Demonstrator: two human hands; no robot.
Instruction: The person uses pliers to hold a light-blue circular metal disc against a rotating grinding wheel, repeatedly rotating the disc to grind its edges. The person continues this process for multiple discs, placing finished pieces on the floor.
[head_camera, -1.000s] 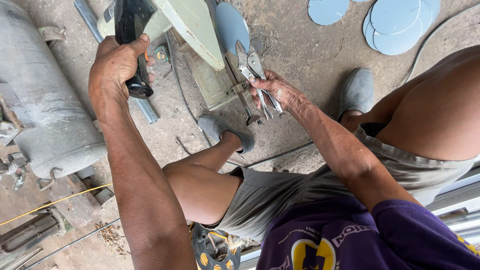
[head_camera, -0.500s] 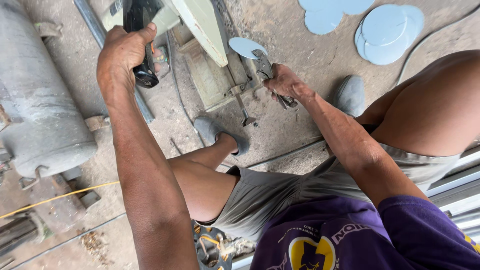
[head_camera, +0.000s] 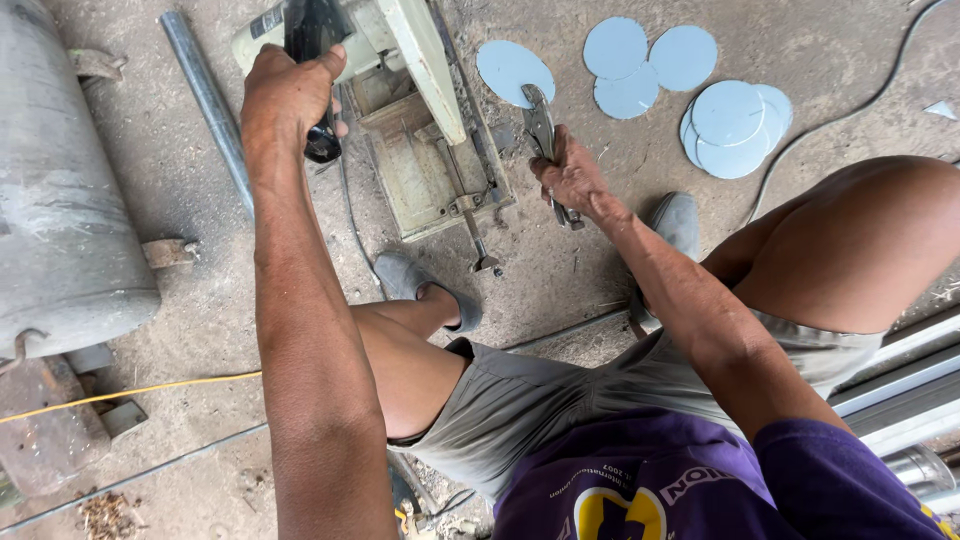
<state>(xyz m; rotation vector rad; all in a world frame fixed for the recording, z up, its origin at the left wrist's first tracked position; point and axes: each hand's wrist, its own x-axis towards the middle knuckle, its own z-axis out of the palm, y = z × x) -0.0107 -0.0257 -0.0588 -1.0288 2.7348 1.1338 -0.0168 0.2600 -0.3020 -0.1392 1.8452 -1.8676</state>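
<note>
A: Left hand (head_camera: 285, 95) clenched round black handle (head_camera: 312, 60) of chop saw (head_camera: 420, 120), at 11 o'clock in view.

B: Right hand (head_camera: 572, 175)?

A: Closed on locking pliers (head_camera: 540, 125); their tip grips edge of one blue metal disc (head_camera: 512, 68), lying on concrete floor (head_camera: 560, 270) at 12 o'clock, just beside saw base.

B: Other items?

A: More blue discs (head_camera: 700, 90) at 1 o'clock, some overlapping. Steel pipe (head_camera: 210, 105) at 10 o'clock. Grey tank (head_camera: 60, 190) at 9 o'clock.

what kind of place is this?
Likely a metal workshop floor: a chop saw gripped by the left hand, cut metal discs on bare concrete, locking pliers in the right hand.
</note>
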